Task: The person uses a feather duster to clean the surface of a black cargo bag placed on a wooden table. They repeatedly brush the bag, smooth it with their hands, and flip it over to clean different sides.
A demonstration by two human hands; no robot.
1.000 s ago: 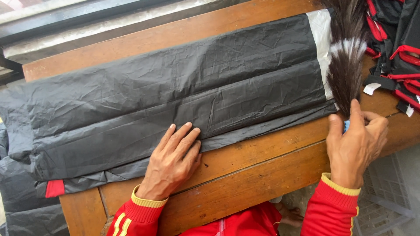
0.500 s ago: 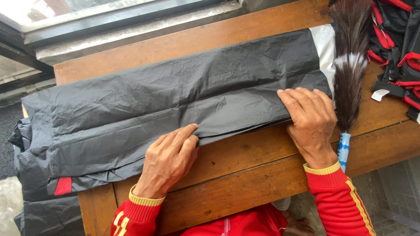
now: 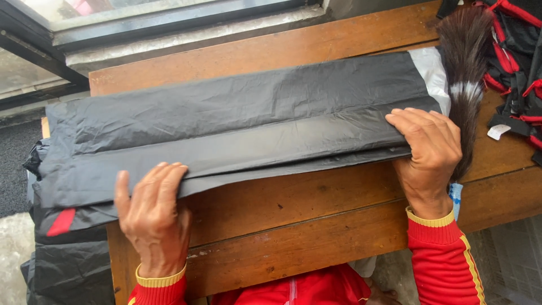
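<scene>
Wooden table (image 3: 316, 209); both hands grip black plastic sheet's (image 3: 237, 130) edge.

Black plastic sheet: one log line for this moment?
left hand: grips near edge | right hand: grips near edge | black plastic sheet: folded on wooden table

you had two hands, left (image 3: 153, 217) and right (image 3: 429, 149), on one black plastic bag (image 3: 237, 135); one feather duster (image 3: 466, 85) lay on one wooden counter (image 3: 293, 209).
</scene>
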